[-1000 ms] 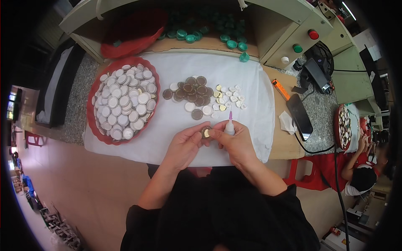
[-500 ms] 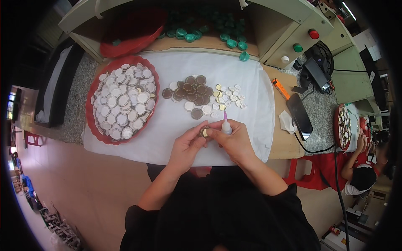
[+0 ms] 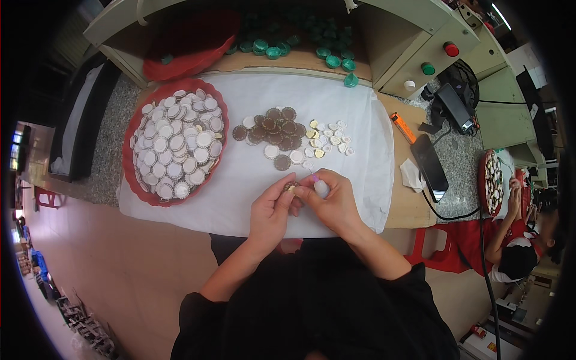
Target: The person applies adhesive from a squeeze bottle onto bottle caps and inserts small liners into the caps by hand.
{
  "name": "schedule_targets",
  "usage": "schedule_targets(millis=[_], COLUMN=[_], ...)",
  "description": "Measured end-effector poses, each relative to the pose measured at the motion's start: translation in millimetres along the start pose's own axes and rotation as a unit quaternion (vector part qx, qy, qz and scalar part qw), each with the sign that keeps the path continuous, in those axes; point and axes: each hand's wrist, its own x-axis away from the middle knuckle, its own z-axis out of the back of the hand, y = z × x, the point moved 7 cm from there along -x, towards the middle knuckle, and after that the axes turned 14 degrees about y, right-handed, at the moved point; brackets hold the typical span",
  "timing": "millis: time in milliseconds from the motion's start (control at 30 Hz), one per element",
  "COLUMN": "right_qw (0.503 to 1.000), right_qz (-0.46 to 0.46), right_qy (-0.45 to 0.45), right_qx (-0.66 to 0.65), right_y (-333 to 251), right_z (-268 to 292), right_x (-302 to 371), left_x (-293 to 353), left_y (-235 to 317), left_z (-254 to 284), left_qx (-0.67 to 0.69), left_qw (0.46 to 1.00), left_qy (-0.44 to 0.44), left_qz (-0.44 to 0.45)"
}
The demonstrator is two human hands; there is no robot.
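Observation:
Close to the near edge of the white sheet [image 3: 240,216], my left hand [image 3: 267,211] pinches a small brown round disc [image 3: 291,185] with a ridged edge. A cream-gold piece shows on its face. The thumb and fingers of my right hand [image 3: 337,207] meet at this disc, while the same hand keeps a small white squeeze bottle [image 3: 321,189] with a pink nozzle against its fingers. Just beyond my hands lies a heap of brown ridged discs [image 3: 273,127], a few with white faces. To its right are scattered smaller white and gold pieces [image 3: 327,141].
A red scalloped tray [image 3: 130,171] heaped with white-faced discs stands at left. Green cups [image 3: 273,53] and a red tray [image 3: 192,51] sit in the shelf behind. At right lie a phone [image 3: 429,167], an orange box cutter [image 3: 403,128] and cables. Another person [image 3: 501,240] sits far right.
The bottle in my right hand has tipped, its pink nozzle swinging from pointing away to pointing left and lower. Both hands stay around the disc.

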Motion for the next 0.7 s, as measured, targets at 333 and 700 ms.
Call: schedule_targets(millis=[333,700], right_qw=[0.998,0.972], right_qz=[-0.059,-0.176], right_qy=[-0.031,-0.074], right_qx=[-0.021,-0.133], right_y=[4.3,16.0], right_z=[-5.7,-6.4], right_x=[1.4,0.5], left_x=[-2.4,-8.1], left_y=[1.2,-3.0], left_z=[1.0,0.3], left_qx=[-0.015,0.086], left_qw=[0.998,0.993], left_qy=[0.065,0.003], left_qz=[0.008,0.087])
